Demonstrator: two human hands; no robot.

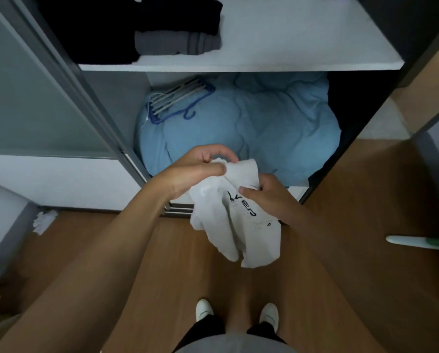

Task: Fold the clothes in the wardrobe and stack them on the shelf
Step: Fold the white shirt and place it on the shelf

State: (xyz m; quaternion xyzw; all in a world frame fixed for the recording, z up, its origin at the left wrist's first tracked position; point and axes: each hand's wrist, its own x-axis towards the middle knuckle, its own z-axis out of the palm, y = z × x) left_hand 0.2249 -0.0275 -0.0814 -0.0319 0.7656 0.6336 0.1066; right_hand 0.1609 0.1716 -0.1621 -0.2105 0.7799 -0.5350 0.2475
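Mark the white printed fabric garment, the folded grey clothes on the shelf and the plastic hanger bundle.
white printed fabric garment (238, 233): head view, hanging middle below lettering
folded grey clothes (177, 44): head view, centre of front face
plastic hanger bundle (175, 99): head view, white bars in middle

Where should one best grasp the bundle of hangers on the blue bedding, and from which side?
Take the hangers by the blue hook, which sticks out toward the open front. Reach in from the front, low, because the shelf overhangs them.
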